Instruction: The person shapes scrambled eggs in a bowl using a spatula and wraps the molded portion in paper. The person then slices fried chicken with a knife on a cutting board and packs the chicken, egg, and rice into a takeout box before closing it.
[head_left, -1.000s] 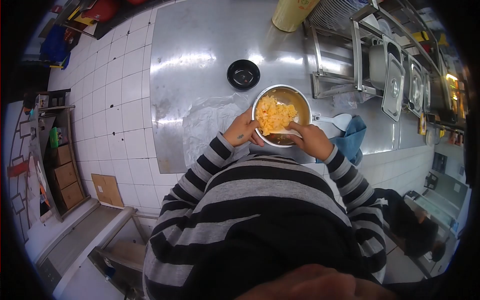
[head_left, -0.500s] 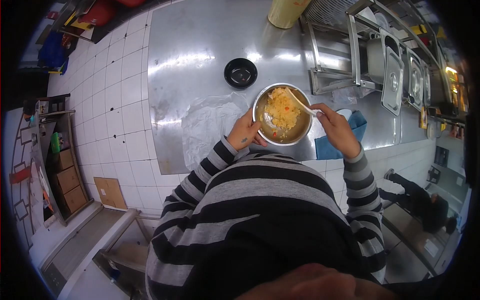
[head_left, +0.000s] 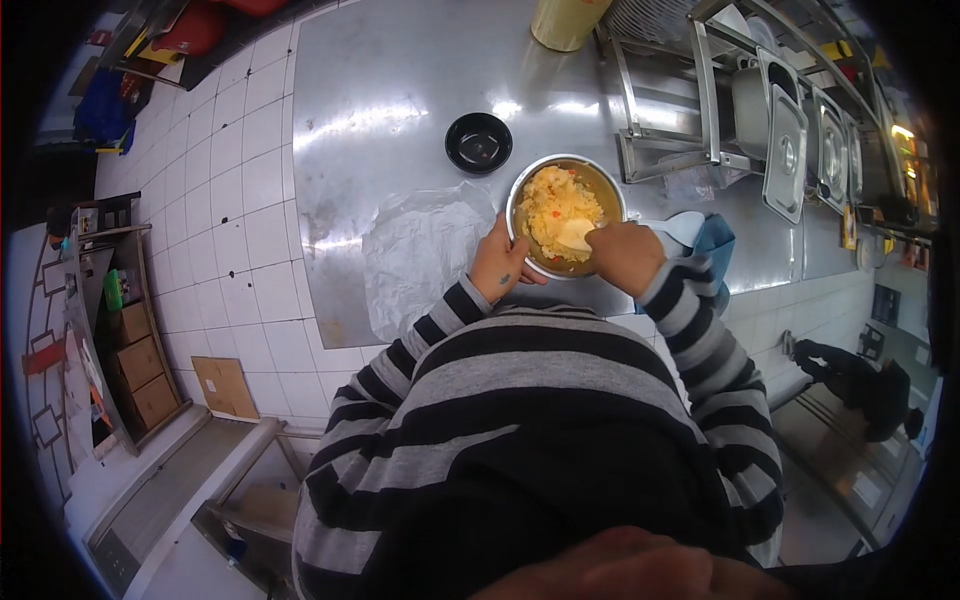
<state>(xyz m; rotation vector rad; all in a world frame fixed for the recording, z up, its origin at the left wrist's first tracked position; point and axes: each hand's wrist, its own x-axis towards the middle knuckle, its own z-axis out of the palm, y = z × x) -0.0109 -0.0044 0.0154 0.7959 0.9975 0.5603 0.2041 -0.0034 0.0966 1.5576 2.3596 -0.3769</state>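
A round metal bowl [head_left: 515,190] holds yellow-orange fried rice [head_left: 556,203] with small red bits. My left hand [head_left: 499,262] is closed on the bowl's left rim, thumb on the edge and fingers underneath. Over the bowl's lower right side is my right hand [head_left: 625,256], wrapped round the handle of a pale serving spoon [head_left: 574,235]. The spoon's head is down in the rice; its handle is mostly hidden by the hand. Just beyond the bowl, to the left, stands a black bowl [head_left: 478,143].
A crumpled clear plastic sheet [head_left: 415,260] lies on the steel table [head_left: 370,90]. Right of the bowl are a white spoon-shaped utensil [head_left: 683,227] and a blue cloth [head_left: 714,250]. A metal rack [head_left: 712,110] with lidded pans borders the right. A person [head_left: 865,390] is at the far right.
My right hand has moved left and down over the bowl, and the spoon's head has shifted from the upper right into the rice's lower right. My left hand keeps its hold on the bowl.
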